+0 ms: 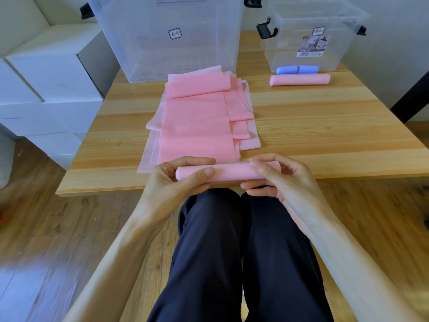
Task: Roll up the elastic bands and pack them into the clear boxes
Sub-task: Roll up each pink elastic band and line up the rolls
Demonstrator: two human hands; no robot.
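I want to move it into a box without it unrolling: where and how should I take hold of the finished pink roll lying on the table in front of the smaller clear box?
Probably grip the finished pink roll around its middle, coming from above with fingers spanning its width. It lies flat and sideways on the wooden table, free on top, so a mid-length squeeze should keep the layers closed.

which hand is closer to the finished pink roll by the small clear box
Right. The right hand sits near-side, roughly below the finished pink roll; the left hand is farther left.
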